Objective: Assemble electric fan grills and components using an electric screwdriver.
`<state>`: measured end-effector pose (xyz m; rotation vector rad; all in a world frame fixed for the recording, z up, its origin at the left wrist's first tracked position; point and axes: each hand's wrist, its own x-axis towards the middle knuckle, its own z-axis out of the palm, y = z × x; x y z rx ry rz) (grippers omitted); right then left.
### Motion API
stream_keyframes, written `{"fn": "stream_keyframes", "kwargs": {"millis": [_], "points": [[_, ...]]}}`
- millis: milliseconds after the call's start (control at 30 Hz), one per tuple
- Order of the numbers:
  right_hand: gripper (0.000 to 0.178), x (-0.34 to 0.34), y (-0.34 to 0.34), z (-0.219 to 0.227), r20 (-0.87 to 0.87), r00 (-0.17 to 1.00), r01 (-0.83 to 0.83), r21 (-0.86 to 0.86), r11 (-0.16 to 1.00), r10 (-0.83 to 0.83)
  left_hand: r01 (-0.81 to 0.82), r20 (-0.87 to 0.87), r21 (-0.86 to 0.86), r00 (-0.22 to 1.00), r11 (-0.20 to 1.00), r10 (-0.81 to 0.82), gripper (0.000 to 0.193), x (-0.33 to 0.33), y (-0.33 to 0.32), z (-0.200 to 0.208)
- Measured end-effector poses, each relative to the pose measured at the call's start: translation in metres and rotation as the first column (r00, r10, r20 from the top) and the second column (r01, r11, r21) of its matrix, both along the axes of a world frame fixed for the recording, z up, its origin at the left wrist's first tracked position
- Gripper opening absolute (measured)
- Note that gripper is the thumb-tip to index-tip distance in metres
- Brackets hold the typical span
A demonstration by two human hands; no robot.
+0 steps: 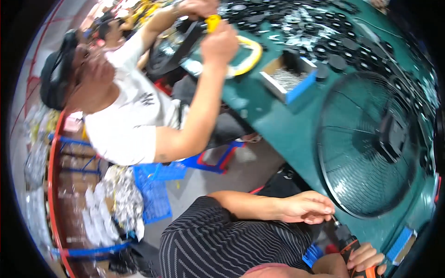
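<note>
My right hand point(365, 260) is wrapped round the handle of a black and orange power screwdriver point(346, 240), whose bit points up and to the left. My left hand point(308, 207) has its thumb and fingertips pinched together right at the tip of the bit; whatever they hold is too small to make out. Just beyond both hands, a round black wire fan grille point(343, 185) lies on the green table point(278, 123). A dark motor housing point(394, 136) sits at the middle of the grille.
A blue and white box point(301, 89) of small metal pieces stands past the grille. Many round black parts point(338, 60) cover the far table. Another person point(125, 116) works at the left, handling a yellow ring point(250, 58). A small blue box point(402, 245) is near my right hand.
</note>
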<state>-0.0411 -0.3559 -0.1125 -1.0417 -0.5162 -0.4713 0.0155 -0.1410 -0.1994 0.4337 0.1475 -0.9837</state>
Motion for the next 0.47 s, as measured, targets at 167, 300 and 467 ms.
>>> {"fn": "stream_keyframes", "kwargs": {"millis": [167, 300, 467], "points": [[0.055, 0.021, -0.005, -0.004, 0.116, 0.978, -0.174, -0.011, 0.985, 0.174, -0.075, 0.035, -0.063, 0.996, 0.995, 0.077, 0.013, -0.002, 0.006, 0.0], [0.057, 0.028, -0.028, 0.011, 0.055, 0.934, -0.339, -0.168, 0.926, 0.352, -0.051, 0.047, -0.1, 0.997, 0.994, 0.056, 0.013, 0.0, 0.008, 0.006], [0.057, 0.02, -0.035, -0.026, 0.003, 0.935, -0.354, -0.095, 0.93, 0.356, -0.039, 0.101, -0.088, 0.994, 0.995, 0.048, 0.014, 0.008, 0.021, -0.002]]}}
